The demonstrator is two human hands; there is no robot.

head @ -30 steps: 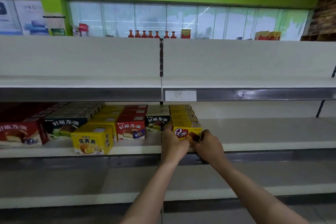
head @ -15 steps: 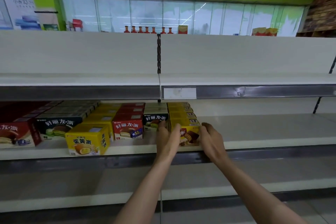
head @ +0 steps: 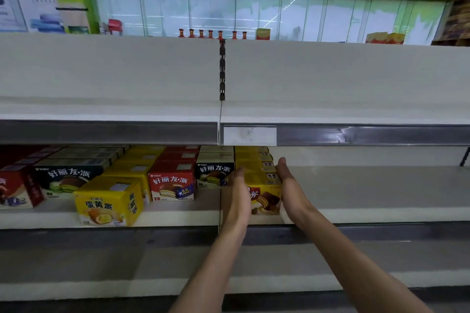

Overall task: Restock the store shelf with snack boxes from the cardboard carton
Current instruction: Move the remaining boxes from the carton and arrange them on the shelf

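Yellow snack box [head: 264,194]: front of the rightmost row, on the middle shelf [head: 368,190]
Left hand [head: 237,192]: flat against its left side; fingers straight, together
Right hand [head: 290,187]: flat against its right side; fingers straight, together

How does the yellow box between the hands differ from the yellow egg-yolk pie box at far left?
The yellow box between the hands sits square to the shelf edge, flanked by the left hand and right hand; the egg-yolk pie box is turned askew and untouched. The first heads a row; the second juts out. Both are yellow, on one shelf.
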